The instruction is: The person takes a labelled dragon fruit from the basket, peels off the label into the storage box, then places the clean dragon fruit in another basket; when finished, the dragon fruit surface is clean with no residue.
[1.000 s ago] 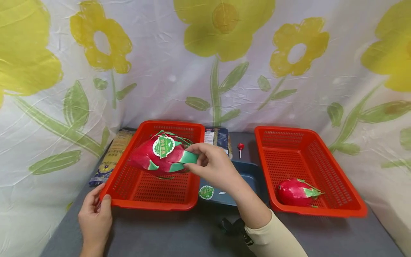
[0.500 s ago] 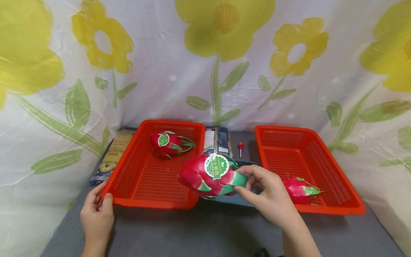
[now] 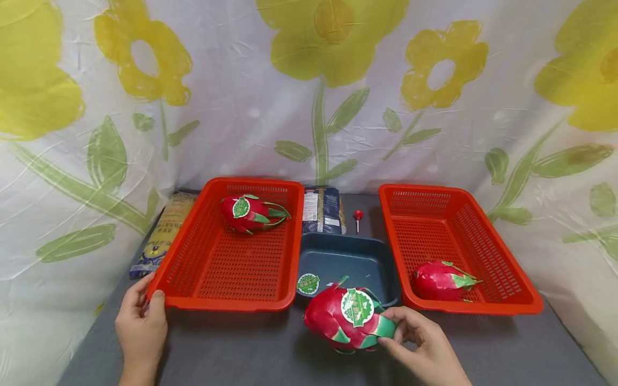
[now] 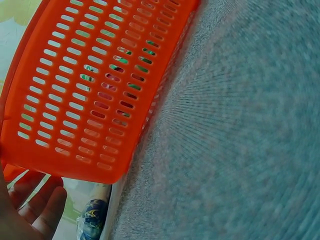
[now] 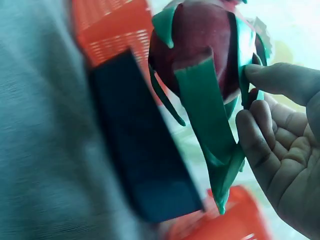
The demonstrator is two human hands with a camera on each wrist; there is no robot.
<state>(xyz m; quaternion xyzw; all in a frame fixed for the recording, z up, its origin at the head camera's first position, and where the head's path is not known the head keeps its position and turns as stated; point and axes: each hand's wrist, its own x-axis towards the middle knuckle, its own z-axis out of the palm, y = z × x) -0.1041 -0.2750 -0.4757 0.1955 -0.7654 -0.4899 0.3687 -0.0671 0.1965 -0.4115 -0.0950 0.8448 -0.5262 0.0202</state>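
Note:
My right hand (image 3: 420, 343) pinches a dragon fruit (image 3: 333, 319) by its green leaf tips, with a round green-and-white sticker facing up. The fruit hangs over the front of the table, just before the dark blue tray (image 3: 350, 244). In the right wrist view, thumb and fingers close on a green leaf (image 5: 207, 110). My left hand (image 3: 142, 327) grips the near left corner of the left red basket (image 3: 232, 305), thumb at the rim. Inside that basket, at the back, lies another stickered dragon fruit (image 3: 251, 213).
A right red basket (image 3: 478, 308) holds a dragon fruit (image 3: 441, 281) without a visible sticker. A loose round sticker (image 3: 308, 284) lies at the tray's near left corner. Behind are a dark packet (image 3: 323, 209) and a red lollipop (image 3: 358, 215). A yellowish packet (image 3: 164, 233) lies left of the left basket.
My right hand has carried the dragon fruit from over the left basket rightward and toward the front, uncovering the fruit in that basket and the blue tray. My left hand stays at the basket corner.

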